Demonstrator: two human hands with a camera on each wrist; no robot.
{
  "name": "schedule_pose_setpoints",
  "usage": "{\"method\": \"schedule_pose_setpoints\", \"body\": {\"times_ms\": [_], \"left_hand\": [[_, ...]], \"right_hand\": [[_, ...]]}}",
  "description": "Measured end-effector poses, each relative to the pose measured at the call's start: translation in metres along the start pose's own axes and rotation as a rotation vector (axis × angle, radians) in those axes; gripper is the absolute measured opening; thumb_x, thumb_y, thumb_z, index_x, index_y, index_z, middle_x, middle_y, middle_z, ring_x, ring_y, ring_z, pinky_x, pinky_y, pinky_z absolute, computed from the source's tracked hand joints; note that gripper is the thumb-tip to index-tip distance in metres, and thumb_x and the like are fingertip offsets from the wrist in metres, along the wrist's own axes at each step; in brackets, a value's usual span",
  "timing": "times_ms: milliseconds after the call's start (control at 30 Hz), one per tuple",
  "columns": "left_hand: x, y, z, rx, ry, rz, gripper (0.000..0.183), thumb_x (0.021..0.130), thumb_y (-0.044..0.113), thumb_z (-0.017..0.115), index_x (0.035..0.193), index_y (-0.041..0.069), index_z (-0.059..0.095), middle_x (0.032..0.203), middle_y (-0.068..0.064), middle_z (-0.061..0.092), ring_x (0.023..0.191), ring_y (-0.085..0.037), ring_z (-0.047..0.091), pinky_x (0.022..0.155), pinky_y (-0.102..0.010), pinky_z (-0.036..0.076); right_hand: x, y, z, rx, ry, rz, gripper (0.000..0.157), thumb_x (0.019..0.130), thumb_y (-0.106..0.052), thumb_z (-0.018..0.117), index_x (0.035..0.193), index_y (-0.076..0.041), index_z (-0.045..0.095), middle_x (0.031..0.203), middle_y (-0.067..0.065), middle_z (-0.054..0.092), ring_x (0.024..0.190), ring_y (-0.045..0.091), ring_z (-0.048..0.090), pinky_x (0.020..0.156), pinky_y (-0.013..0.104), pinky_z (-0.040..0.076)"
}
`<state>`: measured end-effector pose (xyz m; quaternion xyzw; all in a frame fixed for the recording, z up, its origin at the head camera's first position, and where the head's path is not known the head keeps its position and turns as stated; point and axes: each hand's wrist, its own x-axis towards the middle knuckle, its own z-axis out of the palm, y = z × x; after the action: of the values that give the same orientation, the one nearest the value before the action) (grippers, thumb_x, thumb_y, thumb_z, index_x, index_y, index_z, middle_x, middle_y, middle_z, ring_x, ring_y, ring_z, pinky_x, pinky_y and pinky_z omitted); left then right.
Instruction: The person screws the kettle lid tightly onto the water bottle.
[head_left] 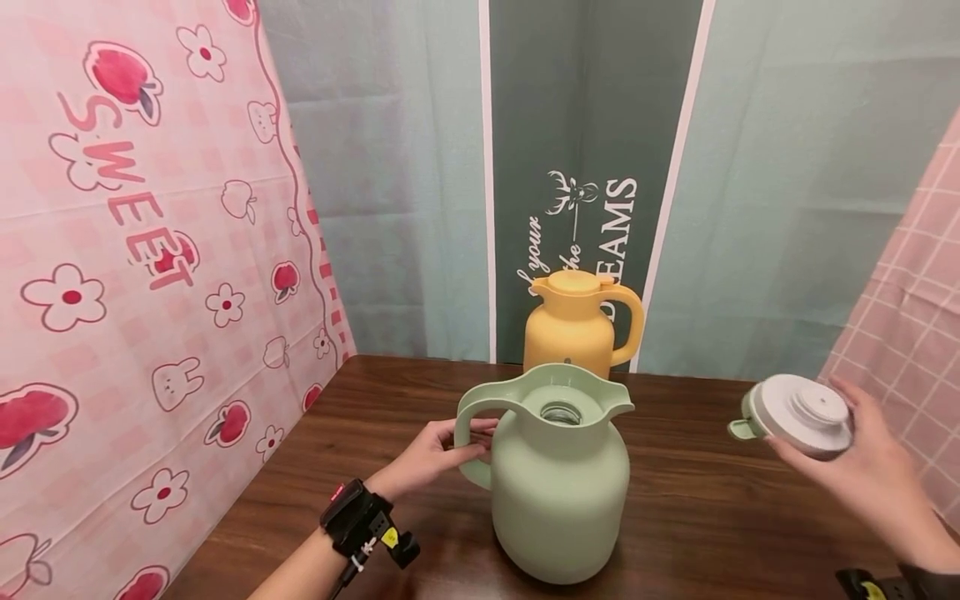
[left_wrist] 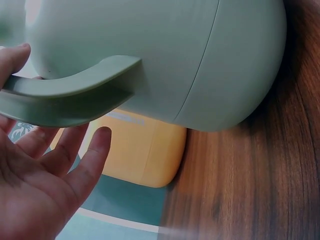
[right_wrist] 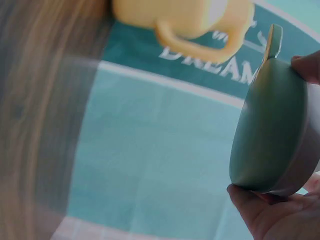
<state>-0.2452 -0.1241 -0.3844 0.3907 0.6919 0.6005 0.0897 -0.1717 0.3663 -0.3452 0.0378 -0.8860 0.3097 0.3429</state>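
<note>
A pale green vacuum jug [head_left: 558, 492] stands upright on the wooden table, its mouth uncovered and its spout to the right. My left hand [head_left: 442, 446] is at the jug's handle [left_wrist: 65, 95], thumb on one side and fingers on the other; the lower fingers are loosely spread in the left wrist view. Off to the right, my right hand [head_left: 873, 454] grips the jug lid [head_left: 802, 412] by its rim, thumb and fingers on opposite sides. The lid's white underside with its round plug faces up toward the head view; its green top [right_wrist: 272, 130] shows in the right wrist view.
Behind the green jug stands a yellow vacuum jug [head_left: 570, 333] with its lid on, partly hidden by it. The dark wooden table [head_left: 690, 500] ends at a teal curtain [head_left: 375, 208] at the back. Pink printed cloth [head_left: 172, 333] hangs on the left, pink checked cloth [head_left: 915, 333] on the right.
</note>
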Motion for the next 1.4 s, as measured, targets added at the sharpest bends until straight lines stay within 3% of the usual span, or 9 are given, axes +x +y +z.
{"method": "schedule_pose_setpoints", "body": {"times_ms": [133,233,367,500,700,933,1067,1267,1400], "left_hand": [[-0.001,0.0,0.0,-0.001,0.011,-0.015,0.04,0.095,0.008,0.058,0.134,0.0,0.052,0.136,-0.015,0.052,0.113,-0.023,0.059,0.091,-0.035,0.048],[-0.002,0.001,0.0,-0.002,0.016,-0.03,0.04,0.095,0.011,0.059,0.134,0.003,0.053,0.136,-0.012,0.052,0.113,-0.023,0.059,0.091,-0.035,0.048],[-0.002,0.002,0.001,0.002,0.019,-0.037,0.04,0.095,0.013,0.059,0.134,0.005,0.054,0.136,-0.01,0.052,0.114,-0.023,0.058,0.09,-0.035,0.048],[-0.002,0.001,0.002,0.005,0.023,-0.037,0.039,0.095,0.013,0.059,0.134,0.006,0.054,0.136,-0.01,0.053,0.115,-0.023,0.057,0.089,-0.035,0.049],[-0.002,0.0,0.003,0.007,0.03,-0.053,0.039,0.095,0.013,0.059,0.133,0.007,0.055,0.135,-0.008,0.054,0.114,-0.022,0.058,0.089,-0.036,0.049],[-0.002,0.0,0.003,0.009,0.038,-0.04,0.039,0.095,0.011,0.058,0.133,0.002,0.054,0.134,-0.012,0.054,0.11,-0.022,0.06,0.089,-0.035,0.049],[-0.002,0.0,0.004,0.002,0.041,-0.031,0.039,0.096,0.01,0.057,0.133,0.001,0.053,0.135,-0.013,0.053,0.111,-0.021,0.06,0.09,-0.034,0.048],[-0.002,0.0,0.004,0.013,0.055,-0.026,0.038,0.096,0.01,0.057,0.133,0.002,0.054,0.135,-0.012,0.053,0.114,-0.021,0.058,0.091,-0.034,0.048],[-0.003,0.0,0.005,0.018,0.064,-0.044,0.038,0.096,0.011,0.057,0.133,0.003,0.054,0.135,-0.01,0.054,0.115,-0.021,0.057,0.091,-0.034,0.048]], "right_hand": [[0.009,-0.03,0.007,0.092,0.014,-0.043,0.103,0.067,-0.009,0.084,0.15,-0.013,0.023,0.131,0.037,0.041,0.107,-0.015,0.033,0.083,0.0,0.021],[0.016,-0.052,0.012,0.204,0.03,-0.134,0.108,0.062,0.008,0.082,0.15,-0.015,0.022,0.134,0.013,0.044,0.107,-0.011,0.037,0.084,0.0,0.027],[0.024,-0.074,0.016,0.311,0.033,-0.264,0.118,0.051,0.025,0.076,0.149,-0.011,0.022,0.125,-0.016,0.04,0.109,-0.002,0.042,0.082,0.004,0.034],[0.03,-0.088,0.017,0.338,0.006,-0.281,0.12,0.051,0.024,0.078,0.15,-0.013,0.022,0.126,-0.015,0.043,0.111,-0.001,0.043,0.086,0.006,0.032],[0.036,-0.109,0.014,0.424,-0.052,-0.242,0.109,0.061,0.024,0.074,0.15,-0.012,0.021,0.127,-0.009,0.048,0.102,0.002,0.052,0.078,0.006,0.042],[0.05,-0.138,0.013,0.695,-0.096,-0.355,0.099,0.06,0.032,0.066,0.144,-0.004,0.028,0.135,0.009,0.043,0.117,0.015,0.045,0.089,0.013,0.037],[0.058,-0.156,0.015,0.83,-0.133,-0.384,0.089,0.063,0.03,0.065,0.139,-0.002,0.032,0.128,0.011,0.046,0.113,0.017,0.047,0.086,0.014,0.04],[0.07,-0.18,0.023,0.788,-0.163,-0.371,0.072,0.07,0.022,0.066,0.132,-0.004,0.039,0.118,0.01,0.052,0.098,0.016,0.052,0.074,0.015,0.045],[0.078,-0.191,0.031,0.668,-0.185,-0.41,0.067,0.071,0.018,0.07,0.128,-0.002,0.04,0.12,0.006,0.055,0.098,0.014,0.054,0.077,0.016,0.043]]}}
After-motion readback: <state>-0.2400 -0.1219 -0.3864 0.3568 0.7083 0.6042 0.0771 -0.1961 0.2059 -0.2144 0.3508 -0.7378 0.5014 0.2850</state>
